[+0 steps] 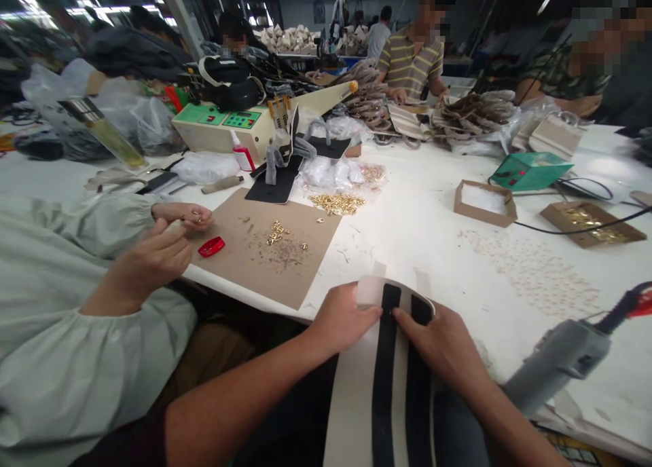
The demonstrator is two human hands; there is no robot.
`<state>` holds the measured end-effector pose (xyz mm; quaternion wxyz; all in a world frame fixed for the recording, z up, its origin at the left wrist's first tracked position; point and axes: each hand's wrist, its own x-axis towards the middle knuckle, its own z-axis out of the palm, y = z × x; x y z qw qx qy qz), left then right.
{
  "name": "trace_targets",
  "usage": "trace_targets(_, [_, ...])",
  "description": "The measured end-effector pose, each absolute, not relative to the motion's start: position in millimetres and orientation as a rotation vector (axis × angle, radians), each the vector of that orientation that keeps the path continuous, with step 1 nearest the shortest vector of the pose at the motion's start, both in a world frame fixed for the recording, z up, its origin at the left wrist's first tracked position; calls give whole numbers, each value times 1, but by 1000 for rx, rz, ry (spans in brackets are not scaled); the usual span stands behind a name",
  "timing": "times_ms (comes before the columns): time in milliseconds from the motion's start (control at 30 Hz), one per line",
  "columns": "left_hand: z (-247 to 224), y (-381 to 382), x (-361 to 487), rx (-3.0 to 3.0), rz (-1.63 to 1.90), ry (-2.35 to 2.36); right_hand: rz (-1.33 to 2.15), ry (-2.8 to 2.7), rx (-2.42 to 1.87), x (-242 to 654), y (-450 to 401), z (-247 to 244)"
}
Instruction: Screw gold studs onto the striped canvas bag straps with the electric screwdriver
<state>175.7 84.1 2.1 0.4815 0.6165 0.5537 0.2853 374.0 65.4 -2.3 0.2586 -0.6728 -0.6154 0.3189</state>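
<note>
Evidently the work in hand is a two-thumb pinch on the long off-white sheet panel with black lengthwise stripes and a rounded top end (pixel 349 413), which runs up the bottom centre of the frame to the front edge of the broad white work table (pixel 418 229). To do it well, both thumbs should bear down with equal force on either side of one spot, while the fingers behind give firm backing, so that the sheet neither buckles nor creases; a slow, even push would likely serve better than a jab. The left hand (pixel 342 321) grips the panel's left edge, its thumb laid across the face, tip at the near side of the left black stripe (pixel 383 399). The right hand (pixel 445 348) grips the opposite edge, thumb slanting over the right black stripe (pixel 418 392) towards that same spot, so the thumb tips stand only narrowly apart. Each hand is closed around the panel's thickness; how the other fingers lie behind it cannot be told.
</note>
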Motion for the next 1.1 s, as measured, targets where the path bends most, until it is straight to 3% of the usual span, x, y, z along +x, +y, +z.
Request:
trace_targets(267, [-11,100,180,1562,653,1397,741,-1761,-1907,371,80,-7])
trace_targets(767, [-11,105,183,1554,742,1390,781,-1748,-2015,372,93,-8])
trace_targets(1100, [-18,106,185,1565,621,1486,819,-1822,-2130,367,98,-6])
